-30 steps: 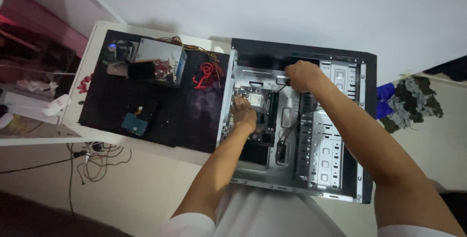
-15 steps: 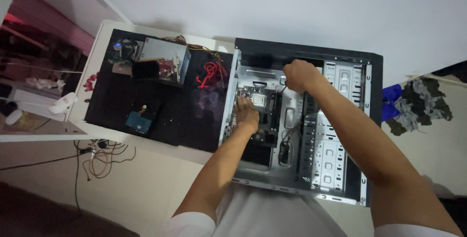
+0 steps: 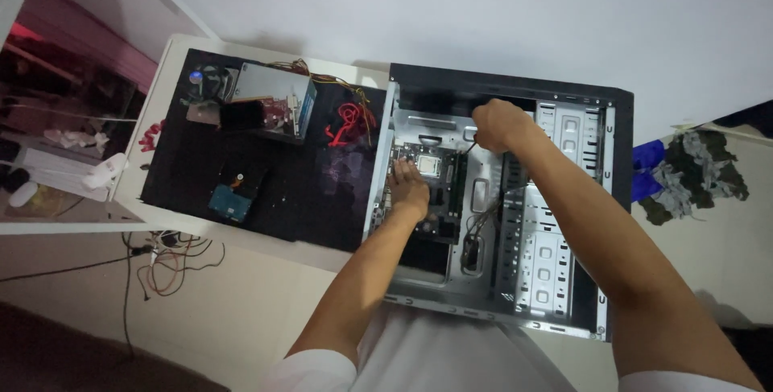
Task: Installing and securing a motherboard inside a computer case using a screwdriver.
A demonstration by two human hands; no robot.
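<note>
Left hand point(image 3: 409, 191) rests flat, fingers apart, on the motherboard point(image 3: 427, 187); right hand point(image 3: 499, 125) clamped on a cable point(image 3: 469, 149), which needs careful routing inside the case point(image 3: 616, 158)

the open case point(image 3: 580, 223) lies flat on the right side of the table point(image 3: 165, 78), with a mat point(image 3: 282, 191) just left of it. in the case, the motherboard point(image 3: 431, 187) sits at the left and the drive bays point(image 3: 547, 263) at the right. on the mat, the power supply point(image 3: 270, 102) is at the far side, the hard drive point(image 3: 233, 199) nearer, and loose wires point(image 3: 346, 122) between supply and case.
</note>
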